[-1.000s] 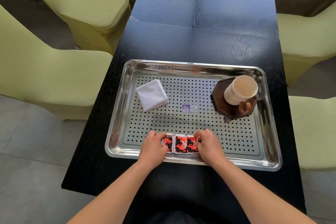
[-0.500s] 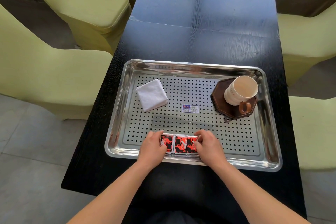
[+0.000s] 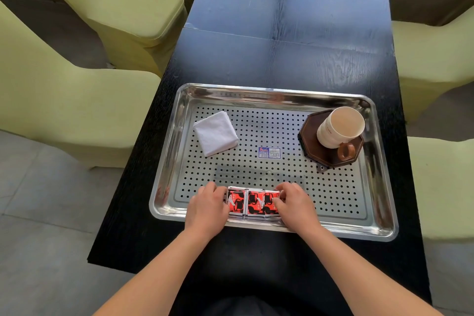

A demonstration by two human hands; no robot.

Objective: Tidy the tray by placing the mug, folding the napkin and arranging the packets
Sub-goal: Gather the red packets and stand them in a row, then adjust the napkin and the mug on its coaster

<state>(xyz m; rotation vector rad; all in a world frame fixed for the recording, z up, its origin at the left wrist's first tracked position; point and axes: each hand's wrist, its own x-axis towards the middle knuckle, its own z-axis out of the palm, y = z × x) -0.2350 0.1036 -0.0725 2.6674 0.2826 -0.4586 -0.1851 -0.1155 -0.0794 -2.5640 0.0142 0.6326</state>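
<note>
**Packets squared up at near edge of tray**

At the near edge of the perforated steel tray (image 3: 379,187), the row of red-and-black packets (image 3: 252,202) lies flat, side by side, bracketed by the two hands. Left hand (image 3: 207,209) sits at the row's left end, right hand (image 3: 295,204) at its right end; both touch the outermost packets.

Folded white napkin (image 3: 216,133) lies in the tray's far-left part, well apart from the hands. Cream mug (image 3: 338,127) stands on a dark octagonal coaster (image 3: 311,146) in the far-right corner, brown handle toward the camera. Small printed label (image 3: 269,152) at tray centre. Tray rests on the black table (image 3: 282,46); yellow-green chairs (image 3: 64,100) on either side.

Compared with half a second ago: packets, napkin and mug unchanged in place; the hands remain at the row's ends with hardly any shift.

Hands: both loosely curled, fingers bent inward, fingertips pressing the ends of the row. Neither lifts a packet; whether any fingers pinch a packet edge cannot be told, as the knuckles hide the contact.
</note>
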